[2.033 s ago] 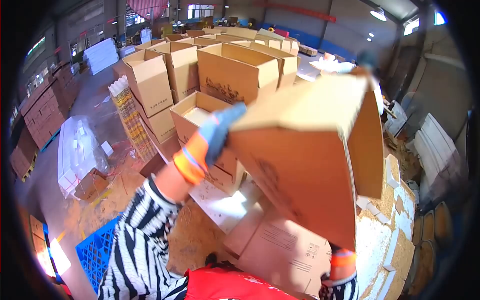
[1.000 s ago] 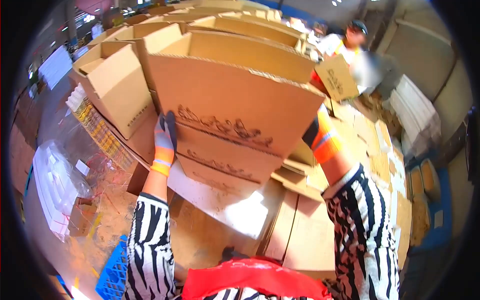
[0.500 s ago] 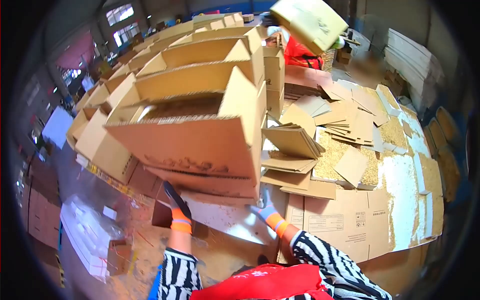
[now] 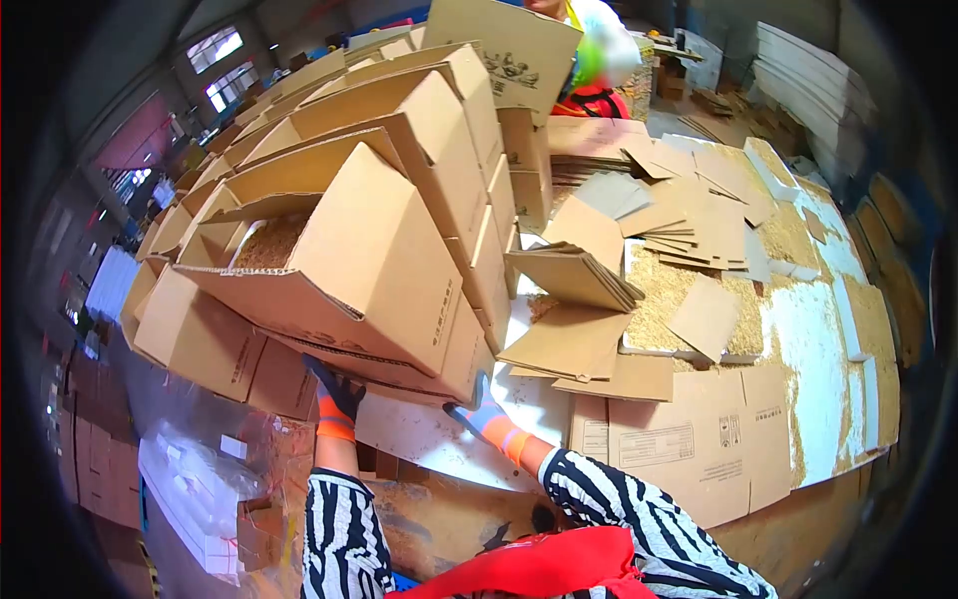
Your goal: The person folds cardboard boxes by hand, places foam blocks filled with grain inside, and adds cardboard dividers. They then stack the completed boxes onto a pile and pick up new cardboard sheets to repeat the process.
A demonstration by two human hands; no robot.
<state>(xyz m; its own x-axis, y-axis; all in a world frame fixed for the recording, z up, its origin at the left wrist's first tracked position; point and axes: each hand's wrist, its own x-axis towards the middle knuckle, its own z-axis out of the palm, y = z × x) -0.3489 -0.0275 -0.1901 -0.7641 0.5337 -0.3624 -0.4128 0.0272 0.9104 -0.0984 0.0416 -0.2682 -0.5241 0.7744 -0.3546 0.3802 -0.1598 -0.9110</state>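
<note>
Now that the carton [image 4: 371, 262] has tilted against the stacked cartons [image 4: 439, 120], left hand [image 4: 336, 399] and right hand [image 4: 486, 417] brace it open-palmed from underneath.

The 2 hands reach up and forward. The left hand [image 4: 336, 392] and the right hand [image 4: 481, 412] are flat, with fingers pointing up.

My left hand [image 4: 336, 397] and right hand [image 4: 484, 416] wear knitted cloth gloves against the matt, rough brown corrugated cardboard box [image 4: 379, 270]; clear plastic wrap [image 4: 195, 479] nearby looks glossy
</note>
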